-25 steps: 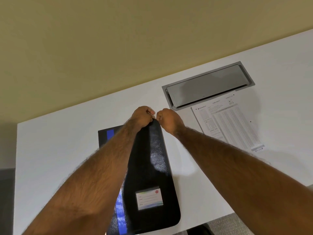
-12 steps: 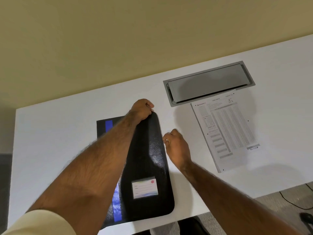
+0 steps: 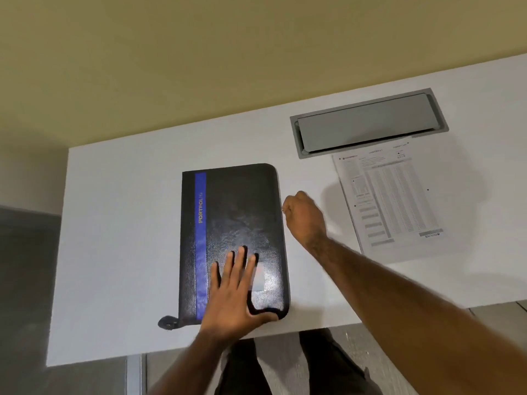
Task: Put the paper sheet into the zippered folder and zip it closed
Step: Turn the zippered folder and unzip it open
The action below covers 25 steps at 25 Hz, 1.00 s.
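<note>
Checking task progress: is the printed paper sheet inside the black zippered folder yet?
Out. The printed white paper sheet lies flat on the white table, right of the black zippered folder and apart from it.

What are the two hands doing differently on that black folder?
The left hand lies flat with fingers spread on the folder's cover, while the right hand is closed in a fist beside the folder's right edge, apparently pinching something small. Both are bare.
</note>
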Tool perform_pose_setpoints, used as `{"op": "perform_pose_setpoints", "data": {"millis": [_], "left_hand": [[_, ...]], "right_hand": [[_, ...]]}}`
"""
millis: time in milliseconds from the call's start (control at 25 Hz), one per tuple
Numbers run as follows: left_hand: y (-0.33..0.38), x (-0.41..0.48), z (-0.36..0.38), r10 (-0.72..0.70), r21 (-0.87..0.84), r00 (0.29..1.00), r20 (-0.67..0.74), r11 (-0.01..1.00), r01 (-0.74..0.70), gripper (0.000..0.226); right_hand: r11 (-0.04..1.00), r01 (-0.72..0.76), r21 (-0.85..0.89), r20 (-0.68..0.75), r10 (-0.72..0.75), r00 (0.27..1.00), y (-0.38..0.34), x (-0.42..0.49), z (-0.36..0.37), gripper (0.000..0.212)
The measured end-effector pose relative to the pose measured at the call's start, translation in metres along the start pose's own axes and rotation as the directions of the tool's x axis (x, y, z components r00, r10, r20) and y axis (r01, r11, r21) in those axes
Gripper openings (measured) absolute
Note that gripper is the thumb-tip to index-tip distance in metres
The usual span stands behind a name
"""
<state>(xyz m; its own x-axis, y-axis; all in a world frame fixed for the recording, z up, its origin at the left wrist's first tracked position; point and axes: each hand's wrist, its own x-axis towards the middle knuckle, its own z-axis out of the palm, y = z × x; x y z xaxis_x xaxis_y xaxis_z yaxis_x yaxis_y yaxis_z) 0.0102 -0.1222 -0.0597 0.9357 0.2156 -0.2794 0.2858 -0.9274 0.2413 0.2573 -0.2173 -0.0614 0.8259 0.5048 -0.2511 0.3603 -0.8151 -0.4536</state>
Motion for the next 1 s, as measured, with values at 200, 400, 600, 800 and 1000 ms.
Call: {"op": "perform_pose_setpoints", "data": {"millis": [200, 400, 600, 800, 1000], "left_hand": [[-0.001, -0.029, 0.025, -0.114, 0.062, 0.992, 0.061, 0.992, 0.110, 0.132], [0.003, -0.027, 0.028, -0.149, 0.032, 0.988, 0.030, 0.989, 0.148, 0.129], [0.000, -0.029, 0.029, -0.129, 0.056, 0.992, 0.009, 0.990, 0.128, 0.129], [-0.003, -0.031, 0.031, -0.124, 0.066, 0.992, 0.013, 0.990, 0.123, 0.127], [-0.003, -0.032, 0.030, -0.121, 0.053, 0.992, 0.027, 0.991, 0.120, 0.125]], "right_hand": [[0.991, 0.097, -0.093, 0.020, -0.095, 0.995, 0.004, 0.004, -0.001, 0.021], [0.976, 0.097, -0.195, -0.039, -0.107, 0.993, 0.000, -0.016, 0.006, 0.023], [0.988, 0.010, -0.156, -0.091, -0.025, 0.996, -0.009, -0.042, 0.017, 0.021], [0.994, -0.009, -0.108, -0.183, -0.010, 0.983, -0.002, -0.105, 0.036, 0.014], [0.993, -0.084, -0.087, -0.195, 0.066, 0.979, 0.002, -0.176, 0.059, 0.005]]}}
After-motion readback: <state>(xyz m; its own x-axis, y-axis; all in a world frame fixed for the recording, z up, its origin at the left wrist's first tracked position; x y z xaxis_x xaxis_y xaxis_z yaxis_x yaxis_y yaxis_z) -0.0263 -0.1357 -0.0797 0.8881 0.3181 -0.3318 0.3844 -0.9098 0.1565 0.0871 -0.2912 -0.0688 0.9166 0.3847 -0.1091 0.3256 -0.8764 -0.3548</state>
